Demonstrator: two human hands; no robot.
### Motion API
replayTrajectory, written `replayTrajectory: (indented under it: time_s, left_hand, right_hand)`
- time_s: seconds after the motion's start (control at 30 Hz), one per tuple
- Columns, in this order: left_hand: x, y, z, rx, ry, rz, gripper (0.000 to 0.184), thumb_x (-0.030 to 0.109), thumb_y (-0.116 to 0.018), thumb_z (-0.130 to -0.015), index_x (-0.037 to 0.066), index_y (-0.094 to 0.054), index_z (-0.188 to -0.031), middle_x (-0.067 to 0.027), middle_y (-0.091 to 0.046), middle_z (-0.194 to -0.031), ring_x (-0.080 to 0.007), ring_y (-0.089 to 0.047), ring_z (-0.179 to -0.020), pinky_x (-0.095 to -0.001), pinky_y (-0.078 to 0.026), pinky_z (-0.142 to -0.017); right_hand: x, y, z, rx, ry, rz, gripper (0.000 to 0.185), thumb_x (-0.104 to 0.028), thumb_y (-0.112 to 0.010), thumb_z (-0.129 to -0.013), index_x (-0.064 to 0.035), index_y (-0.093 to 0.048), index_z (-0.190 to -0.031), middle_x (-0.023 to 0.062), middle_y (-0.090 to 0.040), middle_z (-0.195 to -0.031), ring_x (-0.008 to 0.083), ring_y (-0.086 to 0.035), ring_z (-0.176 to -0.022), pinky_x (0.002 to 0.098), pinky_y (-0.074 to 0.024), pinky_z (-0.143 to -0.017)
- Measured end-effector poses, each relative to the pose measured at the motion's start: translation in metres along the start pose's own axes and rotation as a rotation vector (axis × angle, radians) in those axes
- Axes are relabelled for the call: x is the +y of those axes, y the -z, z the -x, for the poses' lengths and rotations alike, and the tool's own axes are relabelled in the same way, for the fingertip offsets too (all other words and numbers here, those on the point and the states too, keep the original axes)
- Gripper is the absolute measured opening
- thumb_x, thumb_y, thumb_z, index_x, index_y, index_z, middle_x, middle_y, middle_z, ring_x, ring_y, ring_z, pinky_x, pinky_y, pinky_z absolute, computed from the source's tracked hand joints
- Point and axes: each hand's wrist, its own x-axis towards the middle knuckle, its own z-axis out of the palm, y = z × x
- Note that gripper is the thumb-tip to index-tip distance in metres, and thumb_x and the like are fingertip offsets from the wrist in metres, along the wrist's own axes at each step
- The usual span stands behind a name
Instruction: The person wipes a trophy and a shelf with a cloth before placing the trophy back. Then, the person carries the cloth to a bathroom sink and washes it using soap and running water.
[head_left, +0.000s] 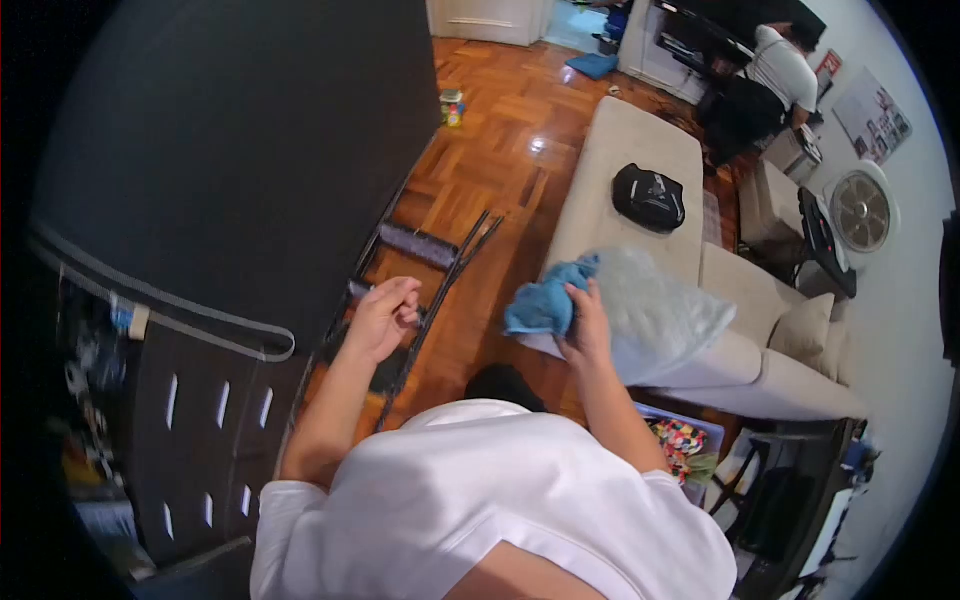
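Observation:
My right hand (590, 325) grips a crumpled blue cloth (545, 302), with the thumb and fingers around its right side. Just beyond that hand, a clear plastic bag (655, 315) lies on the near part of the beige sofa (625, 145). My left hand (385, 318) is raised with its fingers curled in, and nothing shows in it. Behind and below it is a dark-framed folding stepladder (432, 310) with a purplish-grey step, standing near a large dark panel (250, 150).
A black bag (650, 198) rests on the sofa. Another person (775, 85) bends by the far right wall, near a white fan (862, 210). Containers (452, 108) stand on the wooden floor (500, 170). A bin of colourful items (680, 445) is at my right.

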Motion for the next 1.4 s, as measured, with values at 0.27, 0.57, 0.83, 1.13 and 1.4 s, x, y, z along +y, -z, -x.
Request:
replayTrajectory:
  time_s: [0.27,0.57,0.83,1.13,1.4]
  left_hand:
    - [0.072,0.002,-0.259,-0.168,0.165,-0.028,0.017,0.019,-0.053,-0.088,0.003,-0.055,-0.085,0.0014,-0.044,-0.064,-0.0067,-0.04,-0.056,-0.0189,-0.034,-0.051]
    - [0.18,-0.001,-0.466,0.024,0.081,-0.054,0.012,0.018,-0.055,-0.087,0.006,-0.056,-0.086,0.0021,-0.049,-0.069,-0.0053,-0.046,-0.06,-0.0174,-0.04,-0.053]
    - [0.188,0.02,-0.64,0.092,0.179,0.09,0.012,0.02,-0.053,-0.088,0.008,-0.054,-0.085,0.0025,-0.047,-0.068,-0.0054,-0.044,-0.057,-0.0167,-0.039,-0.053]
    - [0.221,-0.022,-0.948,-0.084,0.235,0.263,0.009,0.015,-0.047,-0.09,0.009,-0.05,-0.083,0.0019,-0.042,-0.068,-0.0068,-0.041,-0.059,-0.019,-0.037,-0.052]
    - [0.28,-0.18,-1.209,-0.343,0.396,0.034,0.008,0.014,-0.053,-0.087,0.007,-0.051,-0.085,0.001,-0.045,-0.072,-0.0082,-0.043,-0.063,-0.0196,-0.036,-0.055]
  right_hand:
    - [-0.041,0.017,-0.154,0.251,0.276,-0.091,0.038,-0.007,-0.051,-0.08,-0.0107,-0.039,-0.116,0.008,-0.051,-0.101,0.0232,-0.054,-0.095,0.0376,-0.047,-0.081]
    - [-0.066,-0.11,-0.389,0.2,0.301,-0.057,0.042,-0.006,-0.053,-0.081,-0.0091,-0.035,-0.119,0.0094,-0.049,-0.105,0.02,-0.053,-0.092,0.0349,-0.0473,-0.077]
    - [-0.114,-0.146,-0.523,0.336,0.258,0.071,0.044,-0.007,-0.052,-0.083,-0.0114,-0.031,-0.121,0.0103,-0.048,-0.105,0.0199,-0.053,-0.09,0.0331,-0.0474,-0.074]
    - [-0.206,-0.178,-0.81,0.333,0.553,0.071,0.038,-0.005,-0.05,-0.083,-0.0101,-0.035,-0.117,0.0088,-0.048,-0.106,0.02,-0.052,-0.092,0.0331,-0.0465,-0.077]
    - [-0.285,-0.216,-1.021,0.464,0.476,0.002,0.038,-0.007,-0.051,-0.083,-0.0123,-0.035,-0.117,0.0071,-0.048,-0.105,0.0204,-0.052,-0.092,0.0359,-0.0463,-0.077]
